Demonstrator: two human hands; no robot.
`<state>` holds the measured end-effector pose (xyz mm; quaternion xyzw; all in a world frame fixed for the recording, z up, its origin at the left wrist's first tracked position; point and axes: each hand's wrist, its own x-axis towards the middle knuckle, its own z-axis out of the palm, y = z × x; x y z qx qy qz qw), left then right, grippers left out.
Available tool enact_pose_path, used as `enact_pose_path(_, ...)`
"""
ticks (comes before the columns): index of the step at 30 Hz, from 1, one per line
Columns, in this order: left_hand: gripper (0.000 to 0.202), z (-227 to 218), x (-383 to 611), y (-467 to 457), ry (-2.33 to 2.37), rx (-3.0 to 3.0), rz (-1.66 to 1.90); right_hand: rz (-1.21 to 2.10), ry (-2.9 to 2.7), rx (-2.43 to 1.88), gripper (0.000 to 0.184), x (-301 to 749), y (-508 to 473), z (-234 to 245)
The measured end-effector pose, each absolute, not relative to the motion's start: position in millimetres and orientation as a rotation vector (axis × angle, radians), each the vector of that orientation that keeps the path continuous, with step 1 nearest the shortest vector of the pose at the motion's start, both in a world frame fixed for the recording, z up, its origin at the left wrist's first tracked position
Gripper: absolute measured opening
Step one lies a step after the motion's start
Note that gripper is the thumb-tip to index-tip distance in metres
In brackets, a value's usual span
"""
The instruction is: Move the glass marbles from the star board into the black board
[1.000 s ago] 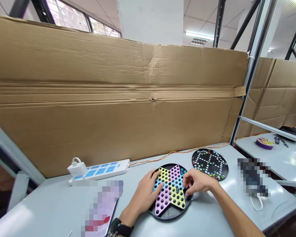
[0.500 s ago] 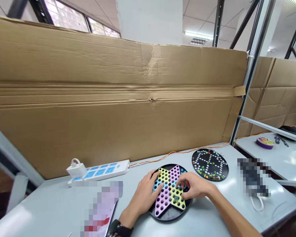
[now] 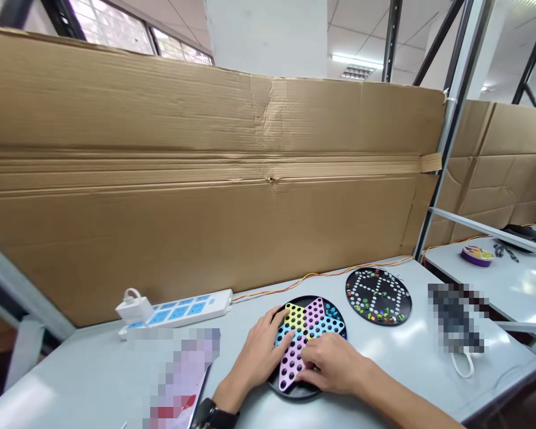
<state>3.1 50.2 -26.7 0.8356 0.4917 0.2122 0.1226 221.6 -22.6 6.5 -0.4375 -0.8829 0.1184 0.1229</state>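
A round black tray with a star-shaped Chinese checkers board (image 3: 315,319) in yellow, pink, blue and purple lies near the table's front edge. My left hand (image 3: 261,353) rests flat on its left side, fingers spread over the blue and yellow points. My right hand (image 3: 333,366) covers the board's lower right part, fingers curled and pinched toward the purple point; what they hold is hidden. A second round black board (image 3: 378,295) with white holes and several small marbles lies to the right, apart from both hands.
A white power strip (image 3: 178,308) with a plugged charger lies at the back left, a coloured wire (image 3: 321,274) running along the cardboard wall (image 3: 205,179). Blurred items lie at front left and right. A neighbouring table at the right carries a purple disc (image 3: 477,255).
My right hand has moved from the board's right edge leftward and down over its lower right part. My left hand has stayed on the left side.
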Motion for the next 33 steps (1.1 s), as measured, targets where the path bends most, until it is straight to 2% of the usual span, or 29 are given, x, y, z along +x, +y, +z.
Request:
enact_pose_path(8, 0.050, -20.2, 4.6, 48.0, 1.434, 2.410, 0.587, 0.336, -2.397, -1.457, 0.030, 245.9, -7.9, 8.0)
enact_pose_path(16, 0.049, -21.1, 5.2, 48.6, 1.445, 2.428, 0.596, 0.340, -2.264, -1.439, 0.033, 249.0, -5.8, 9.8)
enact_pose_path(20, 0.048, -18.5, 5.6, 47.4, 1.438, 2.432, 0.617, 0.190, -1.967, -1.539, 0.032, 278.4, 6.7, 15.0)
enact_pose_path(24, 0.050, -14.9, 6.1, 46.2, 1.440, 2.413, 0.573, 0.201, -1.716, -1.750, 0.025, 330.8, 18.6, 19.3)
enact_pose_path(30, 0.051, -23.9, 3.7, 50.3, 1.446, 2.438, 0.616, 0.336, -1.749, -1.938, 0.043, 364.7, 16.2, 22.7)
enact_pose_path(33, 0.051, -26.3, 3.1, 51.0, 1.435, 2.446, 0.632, 0.309, -1.794, -2.022, 0.044, 351.0, 12.7, 25.9)
